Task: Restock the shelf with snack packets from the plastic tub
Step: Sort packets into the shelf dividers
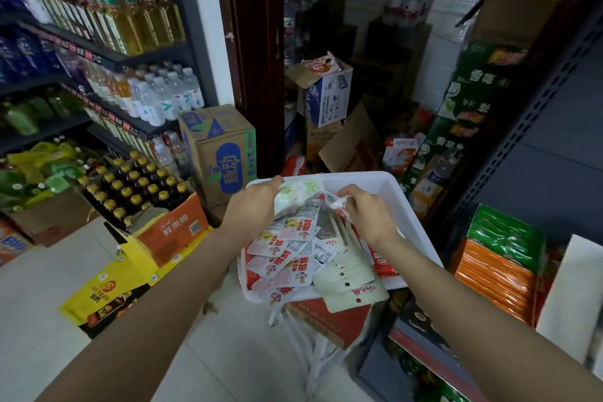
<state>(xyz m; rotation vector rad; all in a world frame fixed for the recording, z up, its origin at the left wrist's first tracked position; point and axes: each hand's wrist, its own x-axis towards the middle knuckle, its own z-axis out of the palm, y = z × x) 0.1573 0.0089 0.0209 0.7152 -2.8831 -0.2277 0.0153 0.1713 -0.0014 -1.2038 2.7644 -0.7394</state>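
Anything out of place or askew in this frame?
Yes. A yellow-and-black snack bag lies flat on the floor, off the shelves. The white tub sits tilted on a red carton, with cream packets overhanging its near rim.

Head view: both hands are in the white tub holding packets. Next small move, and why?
Probably lift the left hand clear with its green-and-white packet. Both hands already grip packets above the tub; the right hand pinches a red-and-white one. The shelf is to the right.
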